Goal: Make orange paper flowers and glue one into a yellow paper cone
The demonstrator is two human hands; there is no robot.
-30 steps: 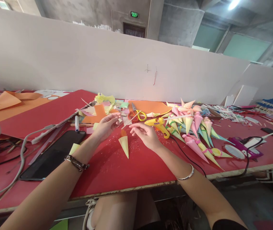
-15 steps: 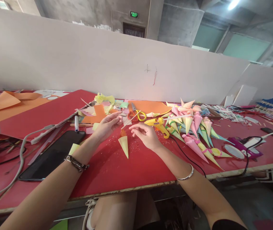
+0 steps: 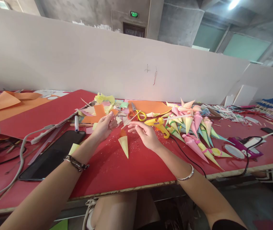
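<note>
My left hand (image 3: pixel 105 126) is raised over the table with its fingers curled in; whether anything small is pinched there I cannot make out. To its right, my right hand (image 3: pixel 144 133) is held palm inward, fingers stretched out and slightly apart, with nothing seen in them. Between and below both hands lies a pale yellow paper cone (image 3: pixel 124 147), point toward me, with an orange piece (image 3: pixel 122 133) at its wide end. A thin wooden stick (image 3: pixel 131 119) slants up from that end, passing close to the right fingertips.
Behind the hands are scissors (image 3: pixel 140 115) and a yellow glue gun (image 3: pixel 159 124) with a black cord. Several paper cones (image 3: pixel 196 123) are piled at right. A black phone (image 3: pixel 55 156), a marker (image 3: pixel 76 123) and orange paper scraps (image 3: pixel 99 110) lie left.
My left hand has drawn back to the left and its fingers have curled in. My right fingers have spread a little. The cone and the stick stay in place.
</note>
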